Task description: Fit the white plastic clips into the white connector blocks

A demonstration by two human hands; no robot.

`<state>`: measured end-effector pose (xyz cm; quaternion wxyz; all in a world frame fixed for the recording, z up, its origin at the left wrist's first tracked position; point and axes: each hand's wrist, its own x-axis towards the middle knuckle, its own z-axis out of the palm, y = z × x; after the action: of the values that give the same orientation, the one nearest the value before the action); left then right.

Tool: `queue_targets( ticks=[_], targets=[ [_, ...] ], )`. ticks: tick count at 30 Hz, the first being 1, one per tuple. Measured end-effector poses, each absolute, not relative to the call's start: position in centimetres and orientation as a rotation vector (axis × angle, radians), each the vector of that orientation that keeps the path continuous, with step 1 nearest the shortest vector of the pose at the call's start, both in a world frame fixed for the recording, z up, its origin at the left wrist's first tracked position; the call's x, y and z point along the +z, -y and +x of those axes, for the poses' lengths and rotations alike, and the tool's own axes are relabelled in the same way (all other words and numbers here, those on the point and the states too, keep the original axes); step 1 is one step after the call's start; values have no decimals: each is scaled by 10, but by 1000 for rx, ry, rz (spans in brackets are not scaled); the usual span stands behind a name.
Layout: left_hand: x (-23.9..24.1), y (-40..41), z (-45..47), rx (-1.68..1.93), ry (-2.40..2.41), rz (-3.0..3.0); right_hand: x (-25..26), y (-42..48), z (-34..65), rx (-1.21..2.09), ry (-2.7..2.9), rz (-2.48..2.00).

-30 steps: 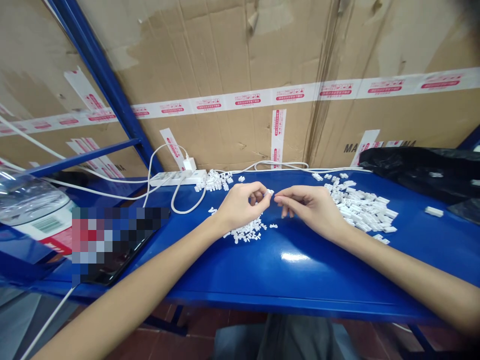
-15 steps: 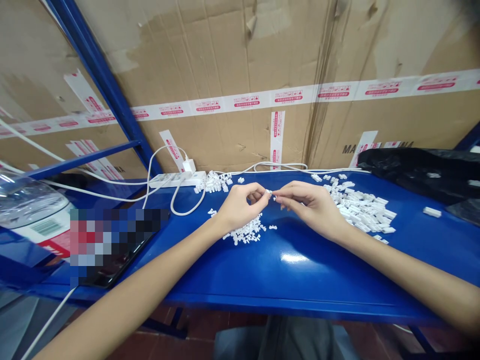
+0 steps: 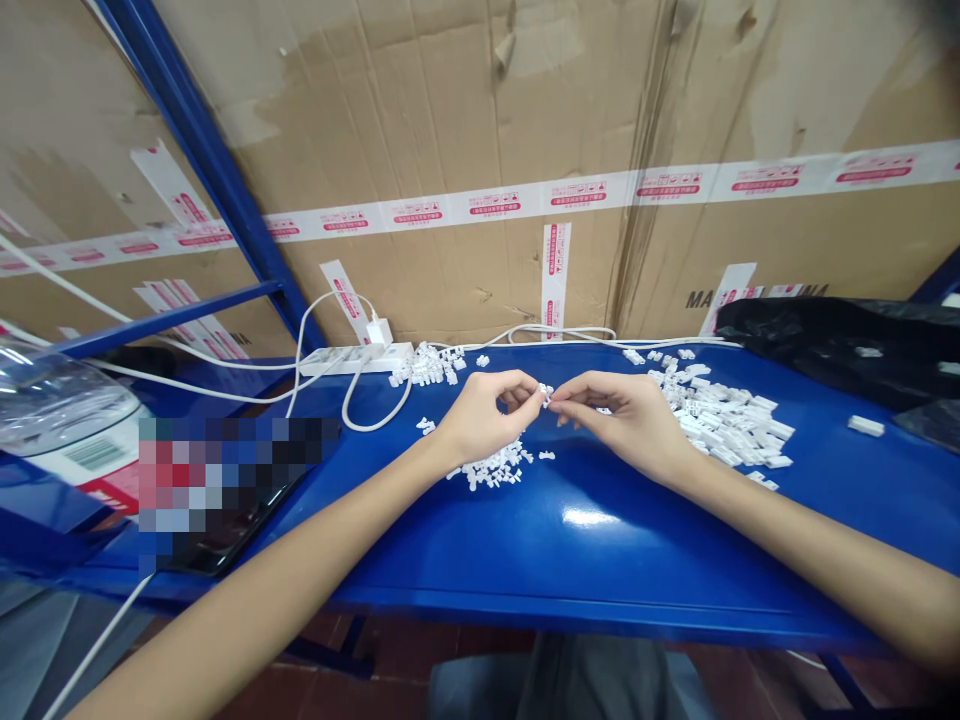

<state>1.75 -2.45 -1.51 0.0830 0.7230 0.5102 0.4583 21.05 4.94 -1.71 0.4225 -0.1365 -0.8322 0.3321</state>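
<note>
My left hand [image 3: 495,412] pinches a small white plastic part [image 3: 546,394] between thumb and fingertips, above the blue tabletop. From the other side my right hand [image 3: 619,415] is closed, its thumb and forefinger on a tiny white piece at that part's right edge. The fingertips hide most of both, so whether they are joined I cannot tell. Beneath my left hand lies a pile of tiny white plastic pieces [image 3: 495,468], with one loose piece [image 3: 547,456] beside it. To the right of my right hand spreads a heap of larger white plastic blocks [image 3: 735,425].
A white power strip [image 3: 352,358] with cables stands at the back left, next to another cluster of white parts [image 3: 431,364]. A dark, partly pixelated flat device [image 3: 240,520] lies at the left. Black plastic bags [image 3: 832,335] fill the back right, before a cardboard wall [image 3: 450,110].
My hands have come slightly closer together and a little lower. The tiny piece in my right fingertips, earlier seen apart, now meets the part in my left hand.
</note>
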Motion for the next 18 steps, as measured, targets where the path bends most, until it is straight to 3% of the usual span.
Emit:
queue_targets(
  ticks=[18],
  targets=[
    [-13, 27, 14, 1283, -1502, 2417, -19, -50, 209, 623, 2134, -326]
  ],
)
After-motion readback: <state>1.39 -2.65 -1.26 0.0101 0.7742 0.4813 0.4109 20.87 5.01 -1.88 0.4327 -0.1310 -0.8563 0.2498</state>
